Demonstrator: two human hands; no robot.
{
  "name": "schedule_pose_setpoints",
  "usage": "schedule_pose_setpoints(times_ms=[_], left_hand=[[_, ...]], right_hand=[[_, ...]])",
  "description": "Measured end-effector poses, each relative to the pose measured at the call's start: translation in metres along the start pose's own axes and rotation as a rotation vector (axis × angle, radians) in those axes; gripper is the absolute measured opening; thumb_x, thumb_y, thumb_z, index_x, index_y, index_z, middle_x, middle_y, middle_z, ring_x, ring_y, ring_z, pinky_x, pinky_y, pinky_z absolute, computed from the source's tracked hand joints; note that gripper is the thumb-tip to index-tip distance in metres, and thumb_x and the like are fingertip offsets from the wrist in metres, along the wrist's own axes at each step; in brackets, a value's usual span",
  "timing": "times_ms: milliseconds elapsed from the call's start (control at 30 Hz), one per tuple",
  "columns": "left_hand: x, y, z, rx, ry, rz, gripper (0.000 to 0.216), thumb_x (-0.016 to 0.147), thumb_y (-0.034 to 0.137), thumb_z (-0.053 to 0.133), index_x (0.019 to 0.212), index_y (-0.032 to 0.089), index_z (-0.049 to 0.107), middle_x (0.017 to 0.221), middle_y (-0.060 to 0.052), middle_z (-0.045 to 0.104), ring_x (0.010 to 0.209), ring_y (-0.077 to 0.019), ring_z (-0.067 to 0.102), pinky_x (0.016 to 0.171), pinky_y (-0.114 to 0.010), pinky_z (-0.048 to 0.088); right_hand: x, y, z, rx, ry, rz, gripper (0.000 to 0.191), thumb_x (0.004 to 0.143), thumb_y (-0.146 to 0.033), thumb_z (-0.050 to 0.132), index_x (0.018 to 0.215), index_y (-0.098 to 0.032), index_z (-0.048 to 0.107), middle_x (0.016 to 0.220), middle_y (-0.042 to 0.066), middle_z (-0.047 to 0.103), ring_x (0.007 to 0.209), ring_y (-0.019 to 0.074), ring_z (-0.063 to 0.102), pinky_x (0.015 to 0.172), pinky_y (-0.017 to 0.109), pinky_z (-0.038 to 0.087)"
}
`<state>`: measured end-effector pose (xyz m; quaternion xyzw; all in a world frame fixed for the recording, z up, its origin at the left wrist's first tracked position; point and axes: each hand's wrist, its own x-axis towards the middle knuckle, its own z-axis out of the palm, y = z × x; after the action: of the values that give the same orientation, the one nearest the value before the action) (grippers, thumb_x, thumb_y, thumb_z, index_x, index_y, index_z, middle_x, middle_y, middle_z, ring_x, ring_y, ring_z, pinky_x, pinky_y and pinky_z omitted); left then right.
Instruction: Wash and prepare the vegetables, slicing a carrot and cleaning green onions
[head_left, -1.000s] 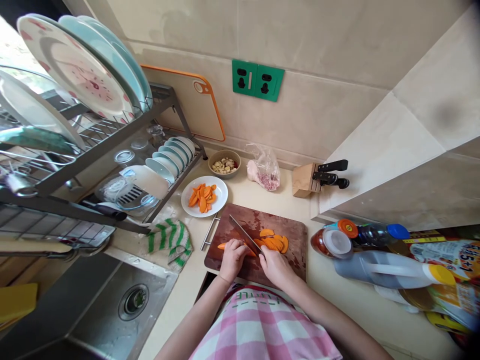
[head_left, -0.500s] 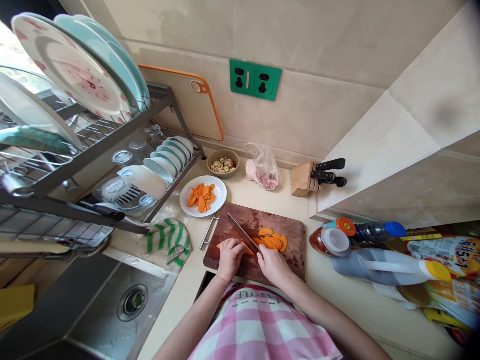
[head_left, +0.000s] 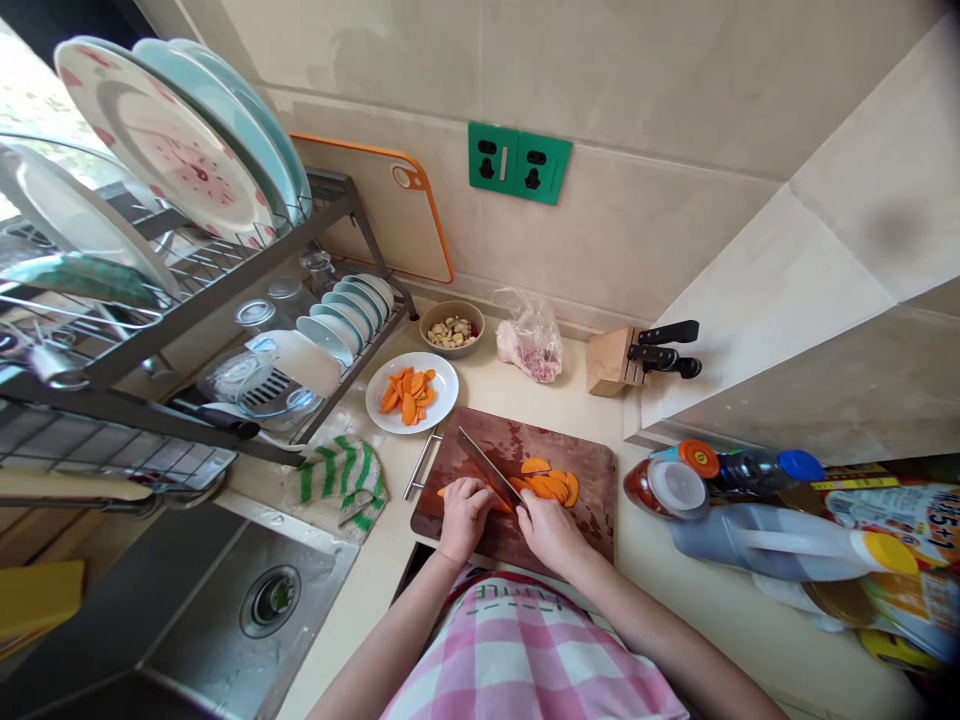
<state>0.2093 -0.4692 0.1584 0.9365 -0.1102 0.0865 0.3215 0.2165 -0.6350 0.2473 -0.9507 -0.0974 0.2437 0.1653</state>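
Note:
My right hand [head_left: 550, 530] is closed around the handle of a kitchen knife [head_left: 486, 465], whose blade points away and to the left over a brown cutting board [head_left: 465, 435]. My left hand [head_left: 465, 515] presses with curled fingers on a piece of carrot [head_left: 501, 502], mostly hidden under the fingers and beside the blade. Carrot slices [head_left: 551, 485] lie in an overlapping row right of the knife. Beyond the board's left corner, a white plate [head_left: 375, 402] holds more cut carrot.
Behind stand a bowl of garlic cloves [head_left: 452, 330], bagged meat [head_left: 530, 345] and a knife block [head_left: 609, 362]. Bottles [head_left: 772, 540] crowd the right side. At left are a dish rack [head_left: 225, 285], a striped cloth [head_left: 345, 480] and a sink [head_left: 217, 600].
The whole view has shifted slightly, so things appear a little farther right. Both hands, the knife and the carrot keep nearly the same positions on the board.

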Motion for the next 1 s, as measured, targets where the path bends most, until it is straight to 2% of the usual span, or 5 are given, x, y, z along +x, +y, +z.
schedule_pose_setpoints(times_ms=[167, 433, 667, 867, 1000], left_hand=[[-0.001, -0.001, 0.002, -0.01, 0.012, -0.004, 0.021, 0.086, 0.029, 0.051, 0.076, 0.026, 0.069, 0.076, -0.002, 0.059, 0.08, -0.0165, 0.05, 0.076, -0.032, 0.035], [-0.001, -0.004, 0.0, -0.049, -0.001, 0.005, 0.02, 0.087, 0.029, 0.05, 0.08, 0.025, 0.069, 0.08, -0.003, 0.061, 0.083, -0.0175, 0.052, 0.078, -0.033, 0.037], [-0.001, -0.002, 0.0, -0.041, 0.013, -0.003, 0.022, 0.087, 0.029, 0.049, 0.078, 0.025, 0.069, 0.076, -0.002, 0.058, 0.079, -0.0165, 0.05, 0.076, -0.032, 0.037], [-0.003, -0.007, 0.001, -0.05, 0.006, 0.009, 0.021, 0.087, 0.028, 0.05, 0.08, 0.025, 0.069, 0.079, -0.003, 0.06, 0.082, -0.0174, 0.05, 0.077, -0.033, 0.038], [-0.002, -0.007, -0.001, -0.064, 0.021, 0.02, 0.021, 0.087, 0.027, 0.05, 0.079, 0.024, 0.069, 0.079, -0.003, 0.06, 0.081, -0.0167, 0.051, 0.076, -0.031, 0.038]], right_hand=[[-0.02, 0.001, -0.004, -0.016, -0.04, 0.002, 0.023, 0.09, -0.025, 0.035, 0.097, -0.021, 0.056, 0.083, 0.008, 0.068, 0.076, 0.0207, 0.065, 0.061, 0.028, 0.039], [0.012, -0.009, 0.013, -0.03, -0.026, 0.048, 0.023, 0.09, -0.026, 0.035, 0.1, -0.021, 0.055, 0.087, 0.007, 0.069, 0.082, 0.0203, 0.065, 0.067, 0.027, 0.04], [-0.018, 0.002, -0.003, -0.018, -0.033, 0.003, 0.024, 0.09, -0.025, 0.034, 0.098, -0.021, 0.056, 0.084, 0.008, 0.068, 0.077, 0.0209, 0.064, 0.064, 0.028, 0.04], [0.008, -0.013, 0.013, -0.055, -0.04, 0.051, 0.025, 0.09, -0.026, 0.034, 0.101, -0.02, 0.056, 0.088, 0.009, 0.068, 0.08, 0.0213, 0.064, 0.066, 0.028, 0.04], [0.008, -0.007, 0.011, -0.028, -0.003, 0.01, 0.024, 0.09, -0.027, 0.034, 0.099, -0.02, 0.055, 0.085, 0.007, 0.068, 0.079, 0.02, 0.064, 0.065, 0.027, 0.039]])
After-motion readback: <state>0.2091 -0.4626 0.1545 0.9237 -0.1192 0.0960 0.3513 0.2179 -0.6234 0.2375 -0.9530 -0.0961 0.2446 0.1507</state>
